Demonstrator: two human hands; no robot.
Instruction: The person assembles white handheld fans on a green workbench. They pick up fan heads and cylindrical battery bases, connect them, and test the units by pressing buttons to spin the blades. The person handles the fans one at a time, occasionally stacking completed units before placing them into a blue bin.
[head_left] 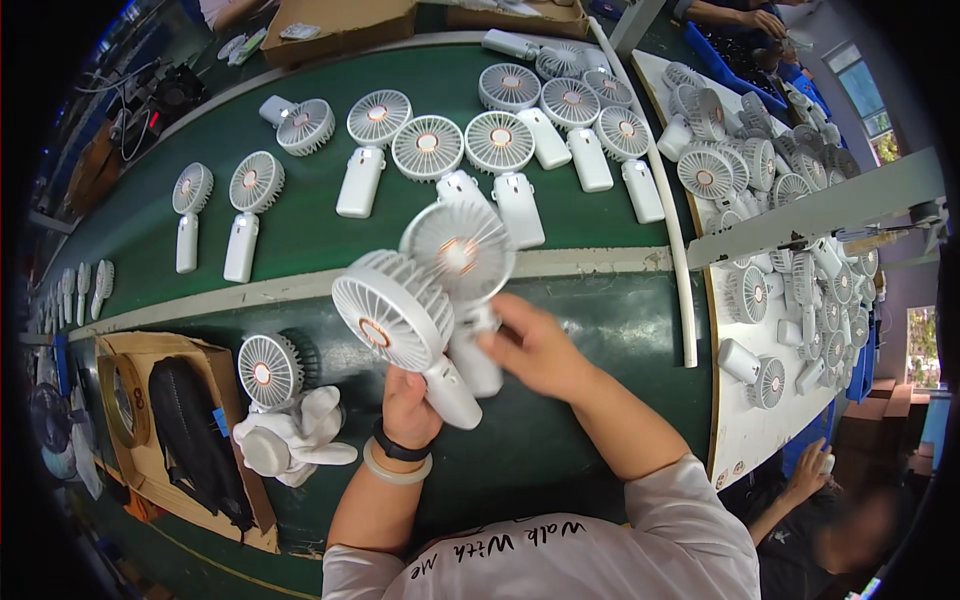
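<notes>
Above the near green bench, my left hand (407, 408) is closed on a white handheld fan (452, 398), its round grille tilted to the lower left. My right hand (538, 350) grips a second white handheld fan (476, 362) by the handle, just behind the first one. The two fan heads overlap in the picture. My left wrist bears a black band and a pale bangle. Left of my hands, another white fan (268, 370) stands by a white object (285, 445) with long ear-like lobes and a round disc; its kind is unclear.
More handheld fans (427, 146) lie on the green belt (300, 235) beyond a pale rail. A white table (730, 400) at right is heaped with fans. A cardboard tray (225, 375) at left holds a black case (195, 430) and a tape roll. Other people work around.
</notes>
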